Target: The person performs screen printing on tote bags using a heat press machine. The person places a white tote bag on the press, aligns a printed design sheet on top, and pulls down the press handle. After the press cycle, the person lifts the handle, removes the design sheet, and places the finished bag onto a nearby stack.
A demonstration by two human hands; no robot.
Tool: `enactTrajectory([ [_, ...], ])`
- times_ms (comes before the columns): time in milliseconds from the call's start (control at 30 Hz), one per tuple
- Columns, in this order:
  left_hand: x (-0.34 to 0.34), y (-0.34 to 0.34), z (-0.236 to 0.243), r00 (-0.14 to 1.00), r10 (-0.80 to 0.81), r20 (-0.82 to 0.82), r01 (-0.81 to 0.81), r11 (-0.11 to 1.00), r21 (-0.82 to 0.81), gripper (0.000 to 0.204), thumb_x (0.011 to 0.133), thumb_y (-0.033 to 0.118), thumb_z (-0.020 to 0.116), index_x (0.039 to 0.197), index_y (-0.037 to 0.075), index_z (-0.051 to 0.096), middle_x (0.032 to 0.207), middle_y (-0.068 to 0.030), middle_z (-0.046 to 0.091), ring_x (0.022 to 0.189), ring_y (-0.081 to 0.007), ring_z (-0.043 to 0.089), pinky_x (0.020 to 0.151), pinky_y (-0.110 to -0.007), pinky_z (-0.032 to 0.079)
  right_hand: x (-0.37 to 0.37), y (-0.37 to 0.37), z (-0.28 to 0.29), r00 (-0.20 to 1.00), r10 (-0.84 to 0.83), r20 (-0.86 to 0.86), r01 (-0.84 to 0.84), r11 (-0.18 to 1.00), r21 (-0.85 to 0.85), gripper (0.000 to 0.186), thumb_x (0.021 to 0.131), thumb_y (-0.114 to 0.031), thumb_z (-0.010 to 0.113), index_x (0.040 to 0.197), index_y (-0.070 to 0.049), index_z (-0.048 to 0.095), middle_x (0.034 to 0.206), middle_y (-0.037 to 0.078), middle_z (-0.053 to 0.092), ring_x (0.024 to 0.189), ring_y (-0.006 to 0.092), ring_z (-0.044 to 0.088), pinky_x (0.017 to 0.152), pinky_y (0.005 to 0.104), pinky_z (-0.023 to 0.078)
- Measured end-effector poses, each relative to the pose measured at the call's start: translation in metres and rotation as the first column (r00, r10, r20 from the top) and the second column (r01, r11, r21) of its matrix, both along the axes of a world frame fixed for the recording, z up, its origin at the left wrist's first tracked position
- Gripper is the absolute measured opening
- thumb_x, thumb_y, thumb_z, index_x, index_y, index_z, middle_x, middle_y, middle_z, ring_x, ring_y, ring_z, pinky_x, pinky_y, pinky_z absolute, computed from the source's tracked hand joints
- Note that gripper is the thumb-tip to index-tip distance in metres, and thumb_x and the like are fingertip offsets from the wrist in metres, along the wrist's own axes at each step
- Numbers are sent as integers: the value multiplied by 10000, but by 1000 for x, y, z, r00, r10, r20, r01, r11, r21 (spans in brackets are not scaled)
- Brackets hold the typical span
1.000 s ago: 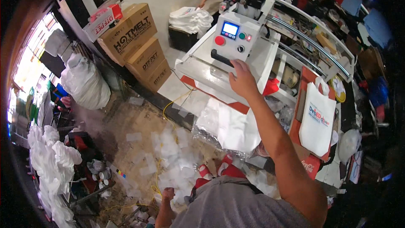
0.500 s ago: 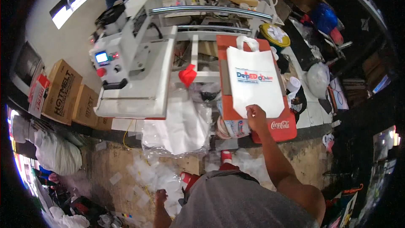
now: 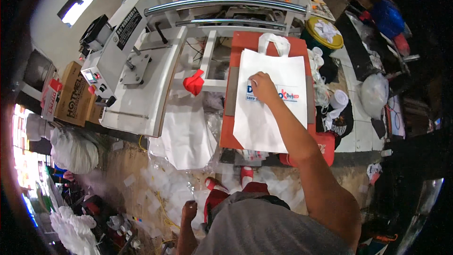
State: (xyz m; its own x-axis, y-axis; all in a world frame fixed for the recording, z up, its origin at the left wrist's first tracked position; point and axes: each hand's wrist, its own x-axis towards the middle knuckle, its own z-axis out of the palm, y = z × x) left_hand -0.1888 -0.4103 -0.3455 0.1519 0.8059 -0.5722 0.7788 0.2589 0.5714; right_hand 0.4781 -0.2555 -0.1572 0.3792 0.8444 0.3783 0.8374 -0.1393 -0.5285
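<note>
A white tote bag with two loop handles lies flat on a red-orange press board. Across its upper middle runs a blue and red print. My right hand reaches over the bag from the right. Its fingers are drawn together at the left part of the print; whatever they pinch, if anything, is hidden. Low beside my left leg, away from the bag, hangs my left hand, its fingers curled in. What it may hold cannot be made out.
Left of the board stands a white heat press with metal rails along the back. White bags in clear plastic hang below its frame, near a red cloth. A yellow-rimmed bin and cartons flank it. Scraps litter the floor.
My right hand has moved from the bag's bottom edge up to its print. The bag's lower edge appears straighter and flatter. My left hand remains low at my side. The view has shifted.
</note>
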Motion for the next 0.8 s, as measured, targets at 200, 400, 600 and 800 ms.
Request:
enactTrajectory([
  [200, -66, -52, -34, 882, -405, -240, 342, 902, -263, 329, 793, 272, 725, 1029, 54, 652, 961, -134, 704, 943, -287, 684, 826, -414, 543, 24, 35, -6, 982, 186, 37, -172, 957, -235, 224, 859, -94, 618, 1046, -112, 740, 1050, 142, 634, 1000, 360, 612, 922, 438, 513],
  [400, -63, -68, -35, 974, -170, -153, 123, 953, -277, 290, 792, 254, 717, 1000, 67, 644, 928, -116, 695, 906, -279, 673, 789, -402, 540, 39, 46, 4, 966, 255, 36, -222, 894, -390, 183, 826, -108, 634, 984, -104, 725, 1051, 138, 630, 997, 347, 619, 891, 438, 527],
  [600, -27, -49, -13, 960, -259, -104, 269, 958, 98, 201, 902, 242, 634, 982, 58, 651, 918, -119, 705, 768, -270, 689, 707, -374, 557, 39, 1, 15, 973, 216, 76, -188, 944, -272, 98, 805, -112, 610, 865, -65, 672, 999, 147, 625, 965, 345, 620, 862, 434, 521],
  [800, -24, -12, -37, 849, -499, -175, 523, 842, 132, 171, 864, 234, 658, 960, 93, 658, 874, -122, 694, 796, -306, 680, 715, -386, 571, 59, -204, 38, 992, 110, 55, -92, 961, -259, 136, 808, -154, 638, 876, -38, 622, 998, 163, 600, 943, 377, 606, 820, 464, 516],
])
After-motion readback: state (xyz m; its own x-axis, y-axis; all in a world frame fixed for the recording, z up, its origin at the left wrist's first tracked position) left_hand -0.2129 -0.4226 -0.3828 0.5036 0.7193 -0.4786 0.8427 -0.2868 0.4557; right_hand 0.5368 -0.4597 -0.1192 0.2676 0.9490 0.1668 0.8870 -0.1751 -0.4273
